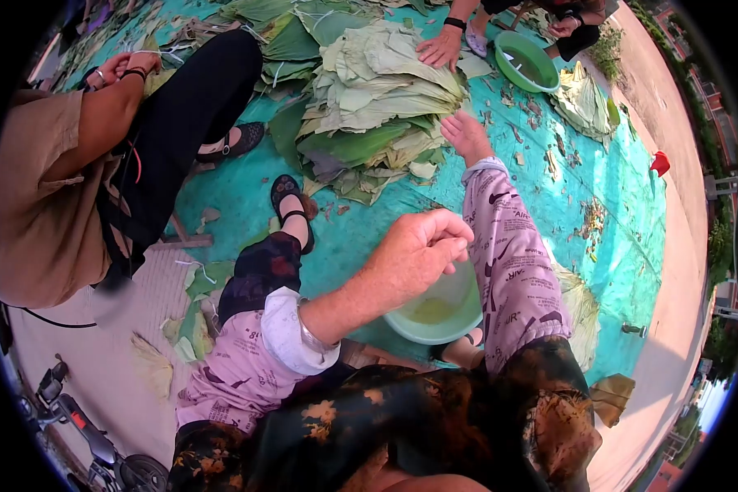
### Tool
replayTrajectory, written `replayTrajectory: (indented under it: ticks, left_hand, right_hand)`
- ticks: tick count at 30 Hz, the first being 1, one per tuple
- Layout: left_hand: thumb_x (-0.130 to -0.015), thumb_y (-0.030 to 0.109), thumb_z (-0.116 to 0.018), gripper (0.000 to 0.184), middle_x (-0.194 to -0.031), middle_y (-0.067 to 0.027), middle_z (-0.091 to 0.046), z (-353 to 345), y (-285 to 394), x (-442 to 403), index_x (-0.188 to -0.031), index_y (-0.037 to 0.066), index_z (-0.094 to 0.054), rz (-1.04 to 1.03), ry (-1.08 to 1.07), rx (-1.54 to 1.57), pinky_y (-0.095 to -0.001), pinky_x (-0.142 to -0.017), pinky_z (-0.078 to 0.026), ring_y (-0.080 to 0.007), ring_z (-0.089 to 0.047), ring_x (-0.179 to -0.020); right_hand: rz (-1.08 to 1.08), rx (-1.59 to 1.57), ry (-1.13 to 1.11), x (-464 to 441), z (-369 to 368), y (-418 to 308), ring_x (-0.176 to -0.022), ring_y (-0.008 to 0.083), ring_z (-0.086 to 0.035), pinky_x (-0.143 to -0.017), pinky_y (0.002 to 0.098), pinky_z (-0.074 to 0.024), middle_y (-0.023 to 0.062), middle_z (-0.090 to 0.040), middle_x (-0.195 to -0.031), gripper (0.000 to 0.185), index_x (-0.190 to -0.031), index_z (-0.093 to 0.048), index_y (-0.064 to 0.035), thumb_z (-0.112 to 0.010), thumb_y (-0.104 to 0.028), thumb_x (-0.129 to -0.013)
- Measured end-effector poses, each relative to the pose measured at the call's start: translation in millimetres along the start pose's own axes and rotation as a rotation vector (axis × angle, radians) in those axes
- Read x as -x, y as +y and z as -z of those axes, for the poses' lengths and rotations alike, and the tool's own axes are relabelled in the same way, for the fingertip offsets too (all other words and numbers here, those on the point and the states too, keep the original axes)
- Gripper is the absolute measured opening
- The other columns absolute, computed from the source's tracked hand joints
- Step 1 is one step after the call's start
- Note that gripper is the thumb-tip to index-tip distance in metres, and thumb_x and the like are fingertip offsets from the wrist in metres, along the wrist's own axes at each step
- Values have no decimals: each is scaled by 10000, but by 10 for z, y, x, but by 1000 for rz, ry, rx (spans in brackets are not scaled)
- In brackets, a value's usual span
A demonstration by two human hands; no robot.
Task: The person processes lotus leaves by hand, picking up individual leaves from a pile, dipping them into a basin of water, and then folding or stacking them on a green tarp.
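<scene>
My left hand (425, 246) is above a pale green basin (435, 332) holding some liquid. Its fingers are curled in toward the thumb, and nothing shows between them. Farther forward, my right hand (466, 136) is open with its fingers apart, beside the right edge of a tall stack of large, flattened leaves (377, 82). The upper leaves are pale and dry-looking; greener ones stick out lower down. A co-worker's hand (441, 49) lies flat on the top right of the stack.
A person in black trousers (193, 115) sits at the left. A second green basin (500, 61) stands at the back right near another pile of leaves (582, 107). Leaf scraps lie on the turquoise sheet (631, 246). A scooter (90, 435) is at the lower left.
</scene>
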State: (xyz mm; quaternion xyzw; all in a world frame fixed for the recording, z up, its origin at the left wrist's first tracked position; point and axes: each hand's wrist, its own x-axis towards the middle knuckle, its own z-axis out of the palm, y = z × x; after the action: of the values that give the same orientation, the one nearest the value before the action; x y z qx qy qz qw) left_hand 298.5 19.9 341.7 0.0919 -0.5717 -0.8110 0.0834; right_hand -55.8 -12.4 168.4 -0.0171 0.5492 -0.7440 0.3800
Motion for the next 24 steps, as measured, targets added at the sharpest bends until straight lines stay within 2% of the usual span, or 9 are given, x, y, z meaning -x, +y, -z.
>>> replayTrajectory:
  ticks: [6,15,24]
  left_hand:
    - [-882,110,-518,183,-830,-42,-607,-89,28,-17,-1001,-19,-568,21,-11,119,-213,-654,-454,-80,-551,-715]
    - [-894,122,-514,186,-845,-36,-604,-98,7,-27,-1004,-19,-566,39,-16,107,-206,-660,-455,-74,-550,-720]
    - [-896,129,-516,188,-849,-38,-606,-98,3,-17,-1003,-17,-567,39,9,136,-205,-660,-455,-78,-553,-719]
  right_hand:
    - [-48,49,178,-152,63,287,-1148,360,-461,-918,423,-433,233,-369,-1317,570,-1309,-284,32,-540,-235,-875]
    - [-35,-174,-30,-388,45,512,-1203,337,-413,-956,420,-408,212,-321,-1363,620,-1329,-249,19,-552,-264,-868]
    - [109,-351,31,-372,-139,512,-1233,323,-379,-974,413,-391,203,-282,-1389,654,-1322,-238,42,-557,-306,-870]
